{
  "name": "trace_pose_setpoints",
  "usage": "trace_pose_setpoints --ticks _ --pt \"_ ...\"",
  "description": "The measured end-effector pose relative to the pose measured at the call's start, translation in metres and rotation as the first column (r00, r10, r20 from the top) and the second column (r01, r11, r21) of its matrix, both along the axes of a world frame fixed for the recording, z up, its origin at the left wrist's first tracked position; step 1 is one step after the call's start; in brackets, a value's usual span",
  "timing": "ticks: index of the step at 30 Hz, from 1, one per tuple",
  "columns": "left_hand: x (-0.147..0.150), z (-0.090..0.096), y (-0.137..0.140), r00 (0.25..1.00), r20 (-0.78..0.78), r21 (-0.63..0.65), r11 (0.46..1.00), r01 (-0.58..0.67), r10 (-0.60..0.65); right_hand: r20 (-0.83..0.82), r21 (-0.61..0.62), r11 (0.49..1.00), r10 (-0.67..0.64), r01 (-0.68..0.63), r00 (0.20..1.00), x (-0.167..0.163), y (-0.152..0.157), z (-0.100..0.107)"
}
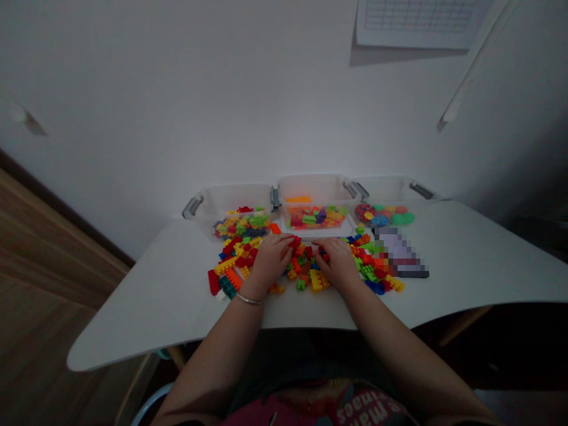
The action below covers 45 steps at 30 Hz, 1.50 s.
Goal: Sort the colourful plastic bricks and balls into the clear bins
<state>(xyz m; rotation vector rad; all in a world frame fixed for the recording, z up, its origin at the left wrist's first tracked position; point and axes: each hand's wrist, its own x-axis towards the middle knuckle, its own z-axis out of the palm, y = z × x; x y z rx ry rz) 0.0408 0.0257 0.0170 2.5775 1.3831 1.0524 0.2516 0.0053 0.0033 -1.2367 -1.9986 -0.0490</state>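
Note:
A wide heap of toy building bricks (pixel 305 267) in red, yellow, orange, green and blue lies on the white table (pixel 177 284). Over its left part is my left hand (pixel 271 259), a bracelet on the wrist, with fingers curled round a red toy brick (pixel 296 241). My right hand (pixel 336 258) is at the right part of the heap, thumb and fingers bent inward. Small red and blue bits show beside its thumb, but what it grips is mostly hidden. Between the two hands, loose bricks lie jumbled.
Three clear plastic boxes stand along the wall: the left box (pixel 235 198) and middle box (pixel 310 188) hold coloured bricks, the right box (pixel 386 192) round coloured pieces. A pixelated flat dark-edged device (pixel 402 251) lies right of the heap. A printed sheet (pixel 417 23) hangs above.

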Motion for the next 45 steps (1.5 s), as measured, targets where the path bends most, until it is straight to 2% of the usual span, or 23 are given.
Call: trace_pose_setpoints --ticks 5,11,24,32,37,39,42,45 --pt "0.006 0.001 -0.005 0.989 -0.014 -0.021 0.989 0.146 -0.146 -0.018 -0.011 1.000 0.024 -0.025 1.000 -0.001 0.003 -0.003" --pt "0.011 -0.001 -0.005 0.976 -0.052 -0.010 0.978 0.210 -0.210 0.007 -0.017 1.000 0.020 -0.020 1.000 -0.004 0.005 -0.005" --pt "0.021 0.000 -0.011 0.985 -0.129 0.045 0.991 0.124 -0.118 -0.076 -0.010 0.998 -0.069 0.068 0.995 -0.013 0.006 -0.007" --pt "0.018 0.005 -0.002 0.999 -0.054 0.084 0.996 0.007 -0.002 -0.119 -0.019 0.996 -0.088 0.086 0.989 -0.007 0.007 -0.006" --pt "0.003 0.016 -0.009 0.998 -0.058 -0.011 1.000 0.029 -0.029 -0.125 -0.014 0.997 -0.079 0.078 0.989 -0.007 0.006 -0.005" --pt "-0.007 0.020 -0.017 0.988 -0.136 -0.056 0.996 0.068 -0.075 -0.128 -0.011 0.997 -0.073 0.072 0.989 -0.007 0.006 -0.006" --pt "-0.022 0.022 -0.032 0.947 -0.269 -0.203 0.971 0.124 -0.177 -0.135 -0.014 0.998 -0.066 0.065 0.989 -0.006 0.006 -0.006" --pt "-0.035 0.021 -0.041 0.902 -0.400 -0.345 0.939 0.014 -0.161 -0.136 -0.017 0.998 -0.065 0.063 0.989 -0.007 0.005 -0.005"
